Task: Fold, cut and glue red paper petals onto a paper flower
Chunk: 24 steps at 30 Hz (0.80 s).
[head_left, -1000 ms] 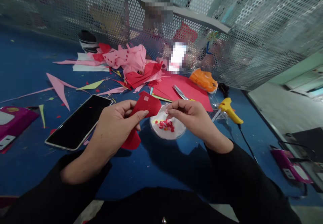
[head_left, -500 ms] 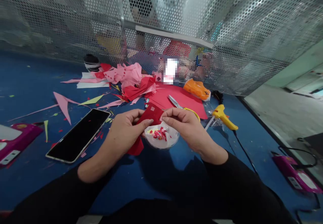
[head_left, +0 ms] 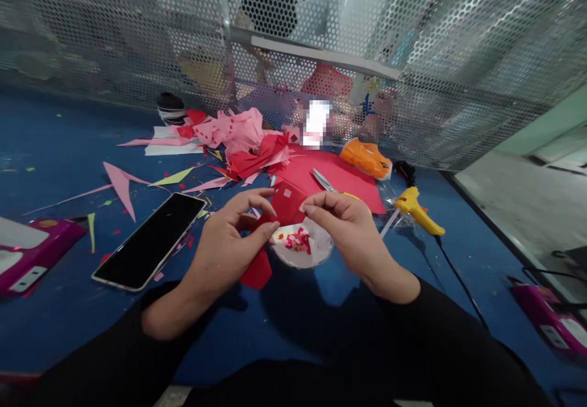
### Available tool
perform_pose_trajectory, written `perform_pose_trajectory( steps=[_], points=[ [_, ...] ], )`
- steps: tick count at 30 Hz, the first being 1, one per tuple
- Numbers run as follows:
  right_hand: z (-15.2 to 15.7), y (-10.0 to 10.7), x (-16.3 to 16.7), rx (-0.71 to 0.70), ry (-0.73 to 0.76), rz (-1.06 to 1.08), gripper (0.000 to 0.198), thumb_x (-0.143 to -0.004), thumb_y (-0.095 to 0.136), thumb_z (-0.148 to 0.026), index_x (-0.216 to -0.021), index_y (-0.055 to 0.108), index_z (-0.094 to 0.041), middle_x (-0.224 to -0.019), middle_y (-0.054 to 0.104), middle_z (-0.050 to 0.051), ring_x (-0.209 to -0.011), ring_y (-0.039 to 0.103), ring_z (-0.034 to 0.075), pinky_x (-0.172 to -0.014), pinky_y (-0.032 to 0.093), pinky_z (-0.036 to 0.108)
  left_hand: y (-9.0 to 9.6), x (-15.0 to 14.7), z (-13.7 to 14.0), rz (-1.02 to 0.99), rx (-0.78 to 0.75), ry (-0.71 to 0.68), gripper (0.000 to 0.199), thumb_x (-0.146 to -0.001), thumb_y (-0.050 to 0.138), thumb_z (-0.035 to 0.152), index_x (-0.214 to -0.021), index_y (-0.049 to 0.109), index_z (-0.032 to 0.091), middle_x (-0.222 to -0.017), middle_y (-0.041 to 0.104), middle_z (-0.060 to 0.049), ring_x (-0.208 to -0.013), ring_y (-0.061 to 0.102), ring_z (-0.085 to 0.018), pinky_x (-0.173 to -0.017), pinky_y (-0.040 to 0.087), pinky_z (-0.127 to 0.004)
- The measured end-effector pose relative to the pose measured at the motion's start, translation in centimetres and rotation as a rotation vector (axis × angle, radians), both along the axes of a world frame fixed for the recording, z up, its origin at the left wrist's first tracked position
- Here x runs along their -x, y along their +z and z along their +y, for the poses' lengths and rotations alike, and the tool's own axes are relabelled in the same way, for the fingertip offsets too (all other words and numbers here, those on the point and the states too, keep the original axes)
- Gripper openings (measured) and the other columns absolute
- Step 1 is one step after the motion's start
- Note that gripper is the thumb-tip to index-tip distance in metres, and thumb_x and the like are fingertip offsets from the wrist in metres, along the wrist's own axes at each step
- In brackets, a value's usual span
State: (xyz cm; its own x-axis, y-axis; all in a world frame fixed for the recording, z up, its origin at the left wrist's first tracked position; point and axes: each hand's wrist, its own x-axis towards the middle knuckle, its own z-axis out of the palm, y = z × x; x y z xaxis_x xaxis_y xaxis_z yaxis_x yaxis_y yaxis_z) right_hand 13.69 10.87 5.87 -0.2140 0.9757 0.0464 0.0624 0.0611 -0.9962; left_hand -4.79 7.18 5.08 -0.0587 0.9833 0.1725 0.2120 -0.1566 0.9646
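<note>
My left hand point(head_left: 228, 239) loosely holds a folded piece of red paper point(head_left: 285, 205) with a small pale square on it. The thumb and index finger are parted, and the other fingers are partly hidden behind the paper. A lower red flap point(head_left: 257, 271) shows beneath the palm. With fingertips pinched together, my right hand point(head_left: 345, 227) grips a tiny pale paper piece point(head_left: 302, 208) by the paper's right edge. Just below both hands sits a shallow white bowl point(head_left: 322, 249) containing small red, pink, white and yellow paper bits point(head_left: 297, 241).
A phone point(head_left: 149, 241) lies on the blue table at left. Behind are pink paper scraps point(head_left: 236, 129), red sheets point(head_left: 355, 181), scissors point(head_left: 324, 180) and an orange packet point(head_left: 367, 158). A yellow glue gun point(head_left: 415, 208) with a cord rests at right. Magenta power strips point(head_left: 50, 251) flank the table.
My left thumb and index finger have spread apart around the red paper. My right fingertips have shifted up from the bowl's rim to the paper's edge. The view has moved slightly.
</note>
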Motion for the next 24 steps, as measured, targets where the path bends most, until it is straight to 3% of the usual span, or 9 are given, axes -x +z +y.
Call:
perform_pose_trajectory(
  steps=[2, 4, 7, 15, 24],
  points=[
    [-0.1, -0.1, 0.0, -0.137, -0.014, -0.072, 0.011, -0.081, 0.068, -0.031, -0.078, 0.069, -0.021, -0.073, 0.066, 0.000, -0.064, 0.057, 0.013, -0.061, 0.046, 0.029, 0.2, -0.1, -0.1, 0.050, 0.061, -0.030, 0.007, -0.078, 0.068, 0.027, -0.077, 0.070, 0.021, -0.108, 0.074, -0.005, -0.054, 0.062, -0.012, -0.057, 0.057, -0.030],
    [-0.4, -0.1, 0.0, -0.322, -0.045, -0.163, 0.008, -0.084, 0.066, -0.024, -0.078, 0.070, -0.021, -0.094, 0.071, 0.005, -0.089, 0.066, 0.018, -0.083, 0.051, 0.035, 0.4, -0.2, -0.2, 0.055, 0.108, -0.036, 0.009, -0.078, 0.069, 0.029, -0.079, 0.074, 0.022, -0.086, 0.074, -0.002, -0.050, 0.059, -0.012, -0.055, 0.055, -0.029],
    [-0.8, 0.0, 0.1, -0.500, -0.077, -0.291, 0.008, -0.088, 0.063, -0.020, -0.084, 0.071, -0.022, -0.113, 0.068, 0.008, -0.113, 0.064, 0.022, -0.101, 0.047, 0.042, 0.8, -0.4, -0.3, 0.052, 0.123, -0.004, 0.013, -0.077, 0.074, 0.034, -0.083, 0.077, 0.023, -0.083, 0.074, -0.001, -0.051, 0.059, -0.012, -0.057, 0.055, -0.028],
    [-1.7, -0.5, 0.5, -0.641, -0.058, -0.418, 0.010, -0.091, 0.062, -0.019, -0.088, 0.069, -0.025, -0.123, 0.066, 0.009, -0.123, 0.060, 0.024, -0.109, 0.044, 0.051, 1.2, -0.6, -0.5, 0.091, 0.096, 0.008, 0.012, -0.078, 0.074, 0.036, -0.078, 0.077, 0.023, -0.078, 0.072, 0.000, -0.056, 0.060, -0.013, -0.059, 0.052, -0.026],
    [-1.7, -1.1, 0.8, -0.701, -0.060, -0.430, 0.009, -0.093, 0.063, -0.020, -0.089, 0.070, -0.024, -0.122, 0.067, 0.008, -0.118, 0.062, 0.022, -0.102, 0.049, 0.046, 0.7, -0.5, -0.5, 0.136, 0.076, 0.003, 0.014, -0.081, 0.071, 0.035, -0.076, 0.073, 0.023, -0.074, 0.070, 0.002, -0.054, 0.060, -0.013, -0.059, 0.050, -0.028]
  ],
)
